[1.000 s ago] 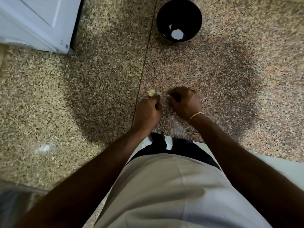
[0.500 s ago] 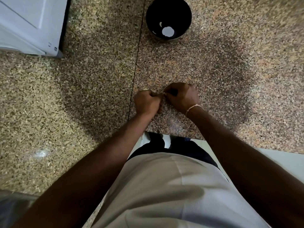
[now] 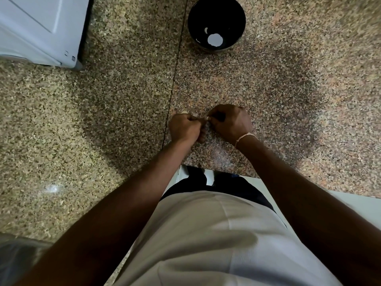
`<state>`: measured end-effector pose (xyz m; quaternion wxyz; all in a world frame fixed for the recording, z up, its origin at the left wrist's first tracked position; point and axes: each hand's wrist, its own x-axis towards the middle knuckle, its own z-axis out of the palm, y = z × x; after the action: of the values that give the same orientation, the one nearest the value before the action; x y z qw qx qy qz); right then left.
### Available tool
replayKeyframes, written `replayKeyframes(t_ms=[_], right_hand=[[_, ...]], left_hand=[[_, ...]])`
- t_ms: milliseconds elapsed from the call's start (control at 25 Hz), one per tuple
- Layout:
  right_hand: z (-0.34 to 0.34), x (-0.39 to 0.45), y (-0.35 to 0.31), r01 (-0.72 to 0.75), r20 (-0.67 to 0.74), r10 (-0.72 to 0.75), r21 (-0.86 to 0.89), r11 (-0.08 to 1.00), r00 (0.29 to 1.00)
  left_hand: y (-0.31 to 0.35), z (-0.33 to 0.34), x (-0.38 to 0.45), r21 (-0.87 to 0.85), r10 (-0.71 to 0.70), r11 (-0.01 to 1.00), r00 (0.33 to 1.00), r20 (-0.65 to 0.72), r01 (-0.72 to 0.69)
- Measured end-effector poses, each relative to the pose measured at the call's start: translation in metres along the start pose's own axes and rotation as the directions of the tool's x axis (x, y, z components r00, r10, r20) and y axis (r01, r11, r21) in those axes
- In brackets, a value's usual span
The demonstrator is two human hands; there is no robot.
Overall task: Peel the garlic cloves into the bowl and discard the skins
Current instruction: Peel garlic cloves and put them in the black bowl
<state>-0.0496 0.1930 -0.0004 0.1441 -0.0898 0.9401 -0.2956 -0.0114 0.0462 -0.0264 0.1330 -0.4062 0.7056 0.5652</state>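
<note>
My left hand (image 3: 185, 126) and my right hand (image 3: 231, 122) are held together over the speckled granite counter (image 3: 103, 120), fingers curled. Between their fingertips both pinch a small pale garlic clove (image 3: 203, 119), mostly hidden by the fingers. A bit of pale garlic (image 3: 184, 112) shows at the far side of my left fist. A black bowl (image 3: 216, 23) stands at the far edge of the view, with bright spots inside it; I cannot tell what they are.
A white appliance (image 3: 41, 29) stands on the counter at the far left. A seam (image 3: 175, 75) runs down the counter from beside the bowl to my left hand. The counter's near edge (image 3: 226, 174) runs below my wrists.
My hands have come together; a second ago they were a little apart, with the pale garlic in plain view above my left fist. The view has shifted slightly.
</note>
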Motion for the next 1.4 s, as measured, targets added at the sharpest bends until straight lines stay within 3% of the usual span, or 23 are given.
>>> replayKeyframes(t_ms=[480, 680, 800, 1080, 1400], right_hand=[[0.0037, 0.0033, 0.0082, 0.140, -0.026, -0.143, -0.085, 0.986, 0.989], [0.0037, 0.0012, 0.0075, 0.150, -0.028, -0.153, -0.100, 0.984, 0.988], [0.0017, 0.0018, 0.0068, 0.207, -0.002, -0.210, -0.138, 0.968, 0.978], [-0.0023, 0.0026, 0.0063, 0.379, 0.064, -0.379, -0.309, 0.872, 0.923], [-0.0006, 0.0033, 0.0081, 0.445, 0.143, -0.422, -0.352, 0.823, 0.895]], left_hand=[[0.0022, 0.0043, 0.0044, -0.051, -0.092, 0.995, 0.995, -0.031, 0.091], [0.0009, 0.0068, 0.0030, 0.025, -0.042, 0.999, 0.997, -0.063, 0.043], [0.0004, 0.0082, 0.0015, 0.067, -0.011, 0.998, 0.997, -0.071, 0.016], [0.0040, 0.0074, 0.0049, 0.034, -0.096, 0.995, 0.993, -0.074, 0.098], [0.0060, 0.0087, 0.0039, 0.009, -0.124, 0.992, 0.990, -0.063, 0.125]])
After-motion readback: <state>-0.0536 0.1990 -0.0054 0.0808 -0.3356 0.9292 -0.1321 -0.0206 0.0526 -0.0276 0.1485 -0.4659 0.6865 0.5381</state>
